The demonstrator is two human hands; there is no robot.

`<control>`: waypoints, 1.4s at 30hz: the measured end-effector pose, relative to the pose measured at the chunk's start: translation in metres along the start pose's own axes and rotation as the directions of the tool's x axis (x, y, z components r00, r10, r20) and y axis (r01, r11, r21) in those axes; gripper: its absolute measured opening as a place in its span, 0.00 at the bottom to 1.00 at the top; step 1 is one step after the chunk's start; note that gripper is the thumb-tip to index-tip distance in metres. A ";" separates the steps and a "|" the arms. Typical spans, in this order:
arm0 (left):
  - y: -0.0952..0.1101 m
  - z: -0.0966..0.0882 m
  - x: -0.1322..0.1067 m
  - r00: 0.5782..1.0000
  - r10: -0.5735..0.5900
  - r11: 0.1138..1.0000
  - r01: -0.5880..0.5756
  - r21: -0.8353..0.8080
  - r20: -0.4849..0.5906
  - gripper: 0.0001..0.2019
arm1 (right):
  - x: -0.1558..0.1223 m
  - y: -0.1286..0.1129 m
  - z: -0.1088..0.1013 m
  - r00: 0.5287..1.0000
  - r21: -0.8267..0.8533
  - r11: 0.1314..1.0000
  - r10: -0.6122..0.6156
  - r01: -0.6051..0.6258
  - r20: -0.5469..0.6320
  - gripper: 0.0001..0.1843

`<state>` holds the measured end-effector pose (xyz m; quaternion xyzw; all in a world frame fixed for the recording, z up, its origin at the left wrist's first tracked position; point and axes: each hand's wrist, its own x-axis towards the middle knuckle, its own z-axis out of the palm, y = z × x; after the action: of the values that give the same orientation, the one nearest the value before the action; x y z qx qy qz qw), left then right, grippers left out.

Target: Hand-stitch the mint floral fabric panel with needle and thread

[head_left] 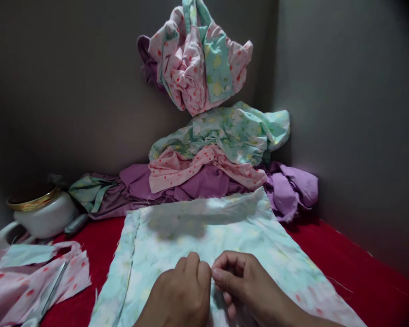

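Observation:
A pale aqua floral cloth (238, 236) lies spread in front of me, with a pinkish dotted area at its lower right and a seam along its left side. Over its near part my left hand (182, 290) is closed, knuckles up, gripping the cloth; its fingertips are hidden. Right beside it, my right hand (248, 281) makes a pinch with thumb and forefinger, almost touching the left hand. Whatever sits in that pinch is too small to make out. Between the two hands the cloth looks gathered.
Scissors (51, 290) rest on pink dotted scraps (23, 286) at the left. Behind them stands a white pot (47, 213) with a gold rim. Purple (204, 181), pink and aqua fabrics are heaped at the back, under a hanging patchwork bundle (197, 63). Red cloth (354, 272) covers the surface; grey walls enclose it.

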<state>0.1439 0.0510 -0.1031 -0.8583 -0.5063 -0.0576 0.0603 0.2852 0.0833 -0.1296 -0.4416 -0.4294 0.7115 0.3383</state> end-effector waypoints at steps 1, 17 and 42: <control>-0.001 -0.001 0.000 0.999 -0.009 0.999 0.007 -0.049 -0.037 0.13 | 0.000 0.002 0.000 1.000 0.029 1.000 0.000 0.000 -0.006 0.16; 0.021 0.014 0.010 0.754 -0.538 -0.235 0.297 -0.926 0.378 0.07 | -0.004 0.011 0.002 0.995 0.144 0.986 -0.095 0.089 0.041 0.21; -0.003 0.025 0.008 0.752 -0.475 -0.474 0.218 -0.853 0.457 0.07 | -0.003 0.004 -0.011 0.989 0.261 0.959 0.076 -0.107 0.128 0.19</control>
<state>0.1460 0.0640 -0.1265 -0.3041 -0.5000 -0.5184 -0.6236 0.2962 0.0821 -0.1347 -0.3691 -0.3275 0.8023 0.3359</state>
